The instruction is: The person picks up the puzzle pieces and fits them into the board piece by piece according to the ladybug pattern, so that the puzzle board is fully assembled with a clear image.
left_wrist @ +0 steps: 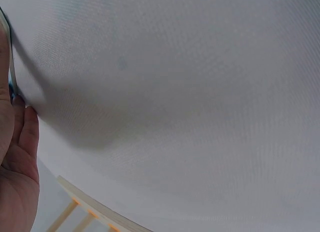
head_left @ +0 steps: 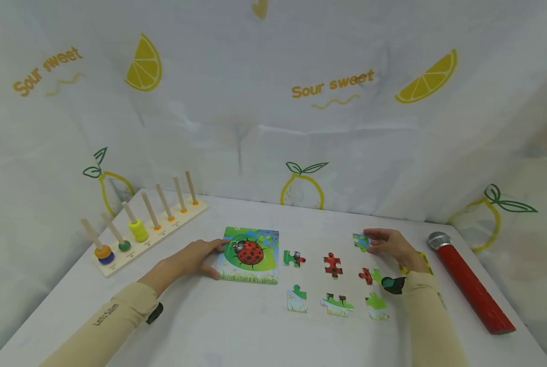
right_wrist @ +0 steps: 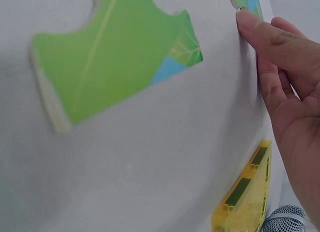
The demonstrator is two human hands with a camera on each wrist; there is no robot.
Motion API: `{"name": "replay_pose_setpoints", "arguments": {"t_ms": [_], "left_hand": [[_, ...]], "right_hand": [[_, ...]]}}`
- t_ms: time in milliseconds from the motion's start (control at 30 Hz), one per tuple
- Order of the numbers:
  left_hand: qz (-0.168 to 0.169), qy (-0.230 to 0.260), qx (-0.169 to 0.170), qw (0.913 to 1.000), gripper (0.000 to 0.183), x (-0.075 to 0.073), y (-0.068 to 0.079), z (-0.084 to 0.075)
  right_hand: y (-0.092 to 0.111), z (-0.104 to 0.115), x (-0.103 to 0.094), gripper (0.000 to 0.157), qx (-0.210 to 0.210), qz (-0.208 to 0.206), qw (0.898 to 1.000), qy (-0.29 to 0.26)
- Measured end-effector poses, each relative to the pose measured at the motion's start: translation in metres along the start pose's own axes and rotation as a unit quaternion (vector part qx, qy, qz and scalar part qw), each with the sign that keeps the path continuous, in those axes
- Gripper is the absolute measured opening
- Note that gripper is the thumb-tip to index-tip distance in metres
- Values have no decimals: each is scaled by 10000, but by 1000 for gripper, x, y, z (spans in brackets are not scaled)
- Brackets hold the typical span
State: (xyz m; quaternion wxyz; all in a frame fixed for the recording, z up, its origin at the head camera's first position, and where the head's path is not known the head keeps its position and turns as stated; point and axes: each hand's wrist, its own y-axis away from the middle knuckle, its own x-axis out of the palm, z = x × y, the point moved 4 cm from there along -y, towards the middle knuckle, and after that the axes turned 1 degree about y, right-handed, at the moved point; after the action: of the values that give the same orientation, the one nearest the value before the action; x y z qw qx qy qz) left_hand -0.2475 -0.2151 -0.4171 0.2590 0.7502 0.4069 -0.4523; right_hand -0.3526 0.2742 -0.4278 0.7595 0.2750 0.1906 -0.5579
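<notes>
My left hand (head_left: 192, 256) rests at the left edge of a square ladybug picture board (head_left: 249, 277), thumb near the lower corner and fingers along the side. At the back right, my right hand (head_left: 394, 246) pinches a green and blue jigsaw piece (head_left: 359, 241) by its right side, low over the table. In the right wrist view, the thumb meets the edge of that piece (right_wrist: 253, 4). Several loose pieces lie between the hands, including a red one (head_left: 333, 265), a ladybug-head one (head_left: 293, 259) and a red and green one (head_left: 367, 276).
A wooden peg counter (head_left: 152, 238) with coloured rings stands at the back left. On the right lies a red toy microphone (head_left: 472, 288). A yellow plastic item (right_wrist: 245, 192) lies beneath the right forearm. Behind the white table hangs a lemon-print cloth (head_left: 237, 112).
</notes>
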Motion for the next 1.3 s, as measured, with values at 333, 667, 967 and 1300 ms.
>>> {"name": "replay_pose_setpoints", "arguments": {"t_ms": [333, 667, 967, 1300], "left_hand": [[78, 1, -32, 10000, 87, 0, -1, -1], [109, 50, -114, 9999, 87, -1, 0, -5], [57, -11, -151, 9999, 86, -2, 1, -6], [11, 3, -57, 10000, 85, -3, 1, -7]], "right_hand": [[2, -3, 1, 59, 165, -56, 9998, -92], [6, -5, -4, 58, -186, -225, 9986, -446], [16, -6, -3, 42, 246, 281, 9572, -2869], [22, -6, -2, 25, 1078, 429, 9147, -3872]]}}
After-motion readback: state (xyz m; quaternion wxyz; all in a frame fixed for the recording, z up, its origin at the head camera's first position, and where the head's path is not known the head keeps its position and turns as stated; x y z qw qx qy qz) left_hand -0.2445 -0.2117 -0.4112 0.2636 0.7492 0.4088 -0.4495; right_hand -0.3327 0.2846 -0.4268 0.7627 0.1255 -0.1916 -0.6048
